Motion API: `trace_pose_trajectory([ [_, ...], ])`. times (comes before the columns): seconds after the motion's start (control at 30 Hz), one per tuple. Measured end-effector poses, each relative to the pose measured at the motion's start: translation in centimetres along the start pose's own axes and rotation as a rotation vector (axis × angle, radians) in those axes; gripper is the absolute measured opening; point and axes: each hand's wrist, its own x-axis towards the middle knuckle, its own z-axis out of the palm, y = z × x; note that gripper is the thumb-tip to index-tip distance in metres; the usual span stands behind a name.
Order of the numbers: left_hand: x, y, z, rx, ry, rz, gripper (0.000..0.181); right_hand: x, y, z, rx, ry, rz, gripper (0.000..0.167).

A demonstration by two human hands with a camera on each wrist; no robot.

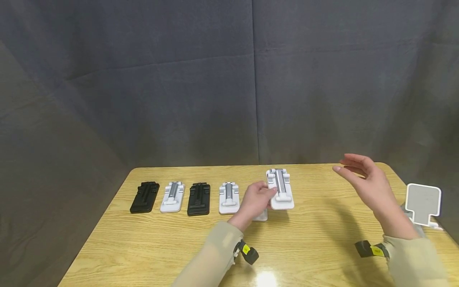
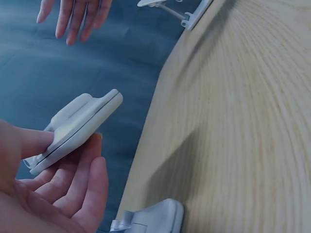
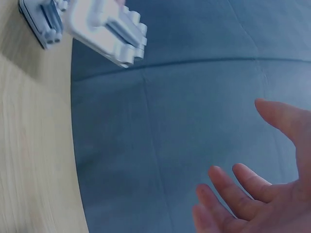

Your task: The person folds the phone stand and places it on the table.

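Note:
My left hand [image 1: 256, 199] pinches a folded white phone stand [image 1: 281, 190] between thumb and fingers, raised above the table. In the left wrist view that phone stand [image 2: 77, 126] is seen edge-on, thumb on one face and fingers under the other. Below the hand, another white stand [image 1: 262, 216] lies on the table, mostly hidden. My right hand [image 1: 373, 183] hovers to the right, holding nothing, with thumb and fingers spread apart. In the right wrist view the right hand [image 3: 257, 189] is away from the held stand [image 3: 109, 29].
Left of my hand a row of folded stands lies on the wooden table [image 1: 150, 247]: black [image 1: 145, 197], white [image 1: 173, 197], black [image 1: 199, 199], white [image 1: 229, 198]. An unfolded white stand [image 1: 424, 203] stands at the right edge, partly behind my right arm. Dark curtain [image 1: 201, 87] hangs behind.

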Motion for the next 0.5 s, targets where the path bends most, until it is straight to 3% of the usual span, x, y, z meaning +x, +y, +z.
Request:
trace_pose_trajectory([
  [0.3,0.2,-1.1,0.5,0.025,-0.052,-0.030,0.026,-0.7,1.5,-2.8,0.034,0.194,0.106,0.061],
  [0.5,-0.1,-1.4,1.0,0.075,-0.083,-0.051,0.023,-1.5,2.0,-4.8,-0.012,0.317,0.275,0.080],
])
